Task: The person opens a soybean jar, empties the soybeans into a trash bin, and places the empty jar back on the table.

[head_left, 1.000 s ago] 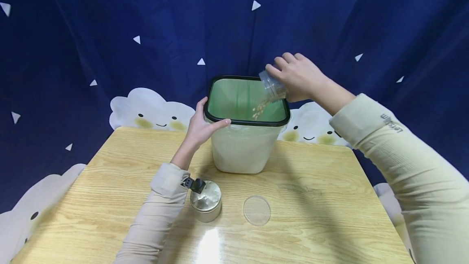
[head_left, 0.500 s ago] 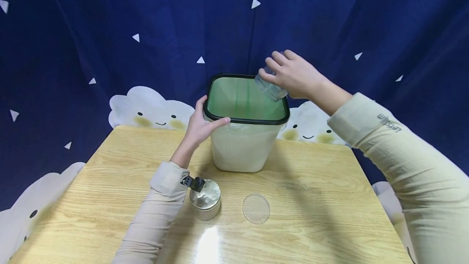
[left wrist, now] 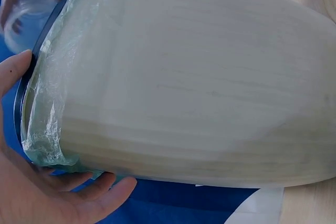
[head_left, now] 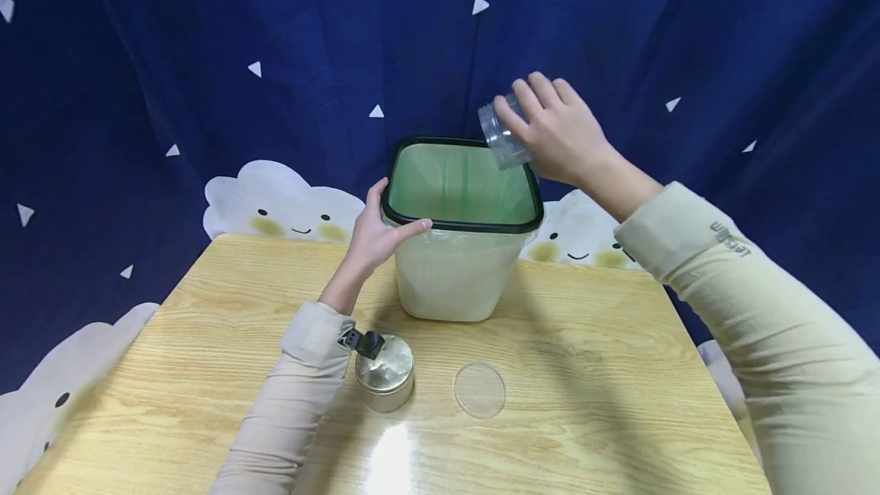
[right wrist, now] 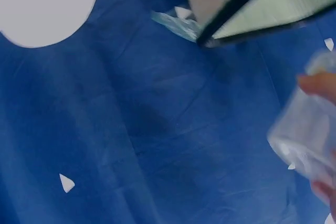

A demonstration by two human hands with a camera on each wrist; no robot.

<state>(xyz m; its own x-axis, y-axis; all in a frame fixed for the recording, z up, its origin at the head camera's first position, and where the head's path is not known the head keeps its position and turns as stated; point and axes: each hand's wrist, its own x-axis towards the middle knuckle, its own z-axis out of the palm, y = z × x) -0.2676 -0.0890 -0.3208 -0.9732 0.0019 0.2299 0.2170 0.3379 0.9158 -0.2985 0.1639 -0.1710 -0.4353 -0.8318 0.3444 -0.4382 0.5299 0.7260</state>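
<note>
Right hand [head_left: 560, 136]: we grip the jar [head_left: 502, 136], tilted above the bin [head_left: 457, 266].
Left hand [head_left: 374, 239]: we brace the bin's rim, fingers straight.
Care: we keep the jar over the opening.

- My left hand [head_left: 374, 239] is reaching toward twelve o'clock from the near edge, thumb pointing up and fingers [left wrist: 113, 192] lying nearly straight, spread and pressing flat.
- My left forearm is slanting up from about seven o'clock, sleeve covering it to the wrist.
- My right hand [head_left: 557, 132] is hovering raised at about one o'clock, fingers curling in a grip, fingertips [right wrist: 317, 85] pointing toward ten o'clock.
- My right arm is coming in from four o'clock, elbow bending, sleeve reaching the wrist.
</note>
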